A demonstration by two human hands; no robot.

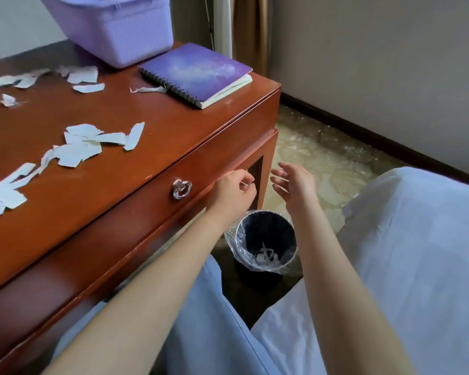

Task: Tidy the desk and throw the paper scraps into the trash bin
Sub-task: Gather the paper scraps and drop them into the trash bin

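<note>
Left hand: The left hand (pixel 234 192) is held out with its fingers curled in. Whether a tiny scrap is pinched there cannot be told.
Right hand: The right hand (pixel 293 185) is held just beside the left one. Its fingers are spread and loose, and nothing is held.
Bin: The small round black trash bin with a clear plastic bag inside (pixel 266 224) is seen right under both hands. The hands are likely kept there so bits can be dropped straight in.
Bits in bin: A few white torn paper bits (pixel 267 255) are seen at the bottom, below the hands.
Bits on desk: Many torn white paper scraps (pixel 84 144) are spread on the brown wooden desk (pixel 119 185), well off to the left of the left hand.
Other things: A purple spiral notebook (pixel 198 71) and a light purple plastic basket (pixel 114 25) are seen far past the hands.
Job: It is judged to be only partly done.
</note>
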